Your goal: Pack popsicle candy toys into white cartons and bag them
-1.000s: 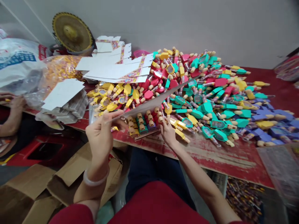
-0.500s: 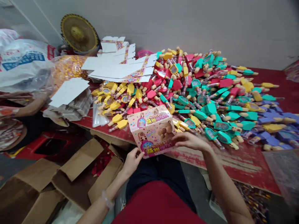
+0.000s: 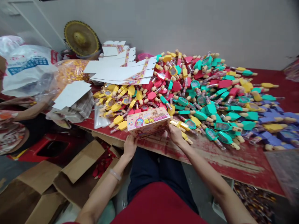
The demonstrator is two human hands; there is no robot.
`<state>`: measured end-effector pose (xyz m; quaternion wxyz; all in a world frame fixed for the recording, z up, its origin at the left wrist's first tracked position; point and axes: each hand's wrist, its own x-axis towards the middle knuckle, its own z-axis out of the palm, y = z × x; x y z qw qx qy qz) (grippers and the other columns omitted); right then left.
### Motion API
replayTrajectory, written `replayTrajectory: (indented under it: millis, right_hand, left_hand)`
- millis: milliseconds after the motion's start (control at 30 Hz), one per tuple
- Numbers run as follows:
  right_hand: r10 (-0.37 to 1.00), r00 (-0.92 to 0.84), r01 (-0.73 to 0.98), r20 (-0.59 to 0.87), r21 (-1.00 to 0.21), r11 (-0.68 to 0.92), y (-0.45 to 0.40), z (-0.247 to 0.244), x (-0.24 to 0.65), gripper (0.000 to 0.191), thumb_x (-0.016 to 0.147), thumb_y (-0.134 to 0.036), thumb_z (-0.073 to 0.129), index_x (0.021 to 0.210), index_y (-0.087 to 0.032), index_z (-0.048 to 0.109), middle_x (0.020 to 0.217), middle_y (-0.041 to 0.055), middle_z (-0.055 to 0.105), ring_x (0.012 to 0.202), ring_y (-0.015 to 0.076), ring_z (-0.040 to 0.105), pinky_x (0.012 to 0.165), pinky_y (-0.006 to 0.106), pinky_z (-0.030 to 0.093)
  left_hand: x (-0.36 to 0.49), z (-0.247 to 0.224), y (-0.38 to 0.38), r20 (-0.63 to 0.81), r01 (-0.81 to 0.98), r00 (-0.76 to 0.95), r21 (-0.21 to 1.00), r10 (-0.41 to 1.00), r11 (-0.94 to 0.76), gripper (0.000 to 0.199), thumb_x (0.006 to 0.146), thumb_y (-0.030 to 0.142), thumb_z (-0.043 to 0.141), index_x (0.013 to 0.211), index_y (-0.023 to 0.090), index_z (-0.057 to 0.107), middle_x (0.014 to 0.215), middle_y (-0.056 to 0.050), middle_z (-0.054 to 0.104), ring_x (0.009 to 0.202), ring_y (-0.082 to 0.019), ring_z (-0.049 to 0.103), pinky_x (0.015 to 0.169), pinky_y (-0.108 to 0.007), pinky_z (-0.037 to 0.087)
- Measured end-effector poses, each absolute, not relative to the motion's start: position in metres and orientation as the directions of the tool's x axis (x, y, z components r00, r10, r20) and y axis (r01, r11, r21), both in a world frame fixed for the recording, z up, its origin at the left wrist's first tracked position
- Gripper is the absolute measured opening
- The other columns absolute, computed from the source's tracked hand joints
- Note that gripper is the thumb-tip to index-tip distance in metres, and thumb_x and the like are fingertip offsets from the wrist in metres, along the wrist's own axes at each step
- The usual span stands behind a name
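Both my hands hold a pink printed cardboard box (image 3: 148, 122) with cartoon bears on it, at the table's near edge. My left hand (image 3: 129, 146) is at the box's lower side, with the fingers against its near edge. My right hand (image 3: 176, 134) grips its right end. Just beyond the box lies a large heap of candy-filled toy tubes (image 3: 198, 93) with yellow, red, teal and purple tops. Some yellow ones lie right next to my right hand.
Flat die-cut box blanks (image 3: 121, 70) and a stack of folded cartons (image 3: 74, 105) lie at the back left of the red table (image 3: 233, 161). A co-worker's arm (image 3: 23, 109) reaches in at left. Open cardboard cartons (image 3: 77, 168) sit below the table at left.
The box has tipped from showing its broad face to lying lower, with a narrow side toward me. Both hands have moved in closer to it, and my left hand now sits below it.
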<state>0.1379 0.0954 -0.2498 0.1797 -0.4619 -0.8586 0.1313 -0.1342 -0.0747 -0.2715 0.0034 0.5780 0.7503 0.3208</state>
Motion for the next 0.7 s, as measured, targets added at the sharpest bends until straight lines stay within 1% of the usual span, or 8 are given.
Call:
replayTrajectory:
  millis: [200, 333, 433, 500, 533, 600, 667, 700]
  right_hand:
    - [0.814, -0.572, 0.694, 0.102, -0.469, 0.547, 0.101, -0.25, 0.142, 0.016, 0.092, -0.026, 0.052, 0.082, -0.02, 0.064, 0.085, 0.0083, 0.073, 0.074, 0.0209, 0.063, 0.07, 0.029, 0.045]
    - [0.832, -0.552, 0.704, 0.052, -0.507, 0.498, 0.104, -0.249, 0.136, 0.009, 0.086, -0.023, 0.059, 0.083, -0.019, 0.067, 0.086, 0.0087, 0.075, 0.076, 0.0217, 0.065, 0.072, 0.029, 0.046]
    - [0.851, -0.523, 0.717, 0.035, -0.521, 0.463, 0.103, -0.242, 0.136, 0.008, 0.082, -0.019, 0.061, 0.079, -0.018, 0.068, 0.08, 0.0088, 0.074, 0.073, 0.022, 0.066, 0.069, 0.029, 0.047]
    - [0.867, -0.497, 0.724, 0.049, -0.527, 0.445, 0.1, -0.224, 0.138, 0.016, 0.084, -0.016, 0.055, 0.085, -0.017, 0.07, 0.085, 0.0103, 0.075, 0.078, 0.0227, 0.067, 0.072, 0.03, 0.049]
    - [0.88, -0.468, 0.726, 0.082, -0.532, 0.436, 0.098, -0.21, 0.137, 0.022, 0.088, -0.016, 0.05, 0.093, -0.016, 0.071, 0.092, 0.0122, 0.075, 0.084, 0.0237, 0.068, 0.076, 0.032, 0.051]
    - [0.892, -0.386, 0.702, 0.236, -0.552, 0.449, 0.094, -0.174, 0.13, 0.036, 0.097, -0.019, 0.039, 0.115, -0.013, 0.069, 0.112, 0.0166, 0.073, 0.102, 0.0261, 0.067, 0.09, 0.038, 0.052]
    - [0.836, -0.29, 0.647, 0.466, -0.548, 0.53, 0.091, -0.135, 0.111, 0.044, 0.104, -0.031, 0.033, 0.135, -0.015, 0.061, 0.132, 0.0173, 0.066, 0.124, 0.0276, 0.059, 0.106, 0.044, 0.046]
    - [0.798, -0.276, 0.647, 0.536, -0.51, 0.567, 0.091, -0.119, 0.098, 0.047, 0.106, -0.035, 0.031, 0.143, -0.018, 0.056, 0.143, 0.016, 0.06, 0.135, 0.0277, 0.052, 0.113, 0.047, 0.041]
  left_hand:
    - [-0.144, -0.268, -0.072, 0.244, 0.827, -0.334, 0.54, 0.911, 0.158, 0.006, 0.09, 0.026, 0.068, 0.093, 0.022, 0.071, 0.109, -0.012, 0.073, 0.109, -0.031, 0.067, 0.097, -0.046, 0.055]
    - [-0.145, -0.265, -0.07, 0.191, 0.786, -0.348, 0.593, 0.918, 0.174, 0.009, 0.087, 0.026, 0.069, 0.093, 0.022, 0.074, 0.117, -0.013, 0.074, 0.113, -0.033, 0.066, 0.101, -0.049, 0.054]
    - [-0.158, -0.255, -0.071, 0.049, 0.716, -0.301, 0.672, 0.952, 0.192, 0.011, 0.084, 0.022, 0.065, 0.088, 0.022, 0.075, 0.113, -0.012, 0.076, 0.11, -0.031, 0.069, 0.099, -0.045, 0.055]
    - [-0.171, -0.243, -0.069, -0.014, 0.635, -0.381, 0.723, 0.925, 0.272, 0.017, 0.084, 0.019, 0.059, 0.089, 0.021, 0.076, 0.107, -0.011, 0.078, 0.105, -0.03, 0.072, 0.098, -0.043, 0.055]
    - [-0.177, -0.235, -0.065, -0.005, 0.581, -0.452, 0.757, 0.892, 0.299, 0.02, 0.085, 0.021, 0.057, 0.094, 0.021, 0.076, 0.107, -0.011, 0.078, 0.105, -0.029, 0.072, 0.099, -0.043, 0.055]
    - [-0.184, -0.219, -0.051, 0.067, 0.463, -0.58, 0.847, 0.812, 0.26, 0.027, 0.091, 0.029, 0.054, 0.106, 0.019, 0.074, 0.116, -0.011, 0.077, 0.113, -0.028, 0.07, 0.105, -0.042, 0.052]
    - [-0.182, -0.206, -0.034, 0.106, 0.353, -0.613, 0.923, 0.783, 0.151, 0.036, 0.096, 0.041, 0.049, 0.113, 0.018, 0.071, 0.124, -0.011, 0.075, 0.122, -0.026, 0.066, 0.109, -0.04, 0.05]
    - [-0.177, -0.202, -0.026, 0.1, 0.308, -0.621, 0.943, 0.778, 0.125, 0.041, 0.098, 0.047, 0.045, 0.112, 0.017, 0.07, 0.121, -0.012, 0.075, 0.122, -0.026, 0.066, 0.108, -0.04, 0.051]
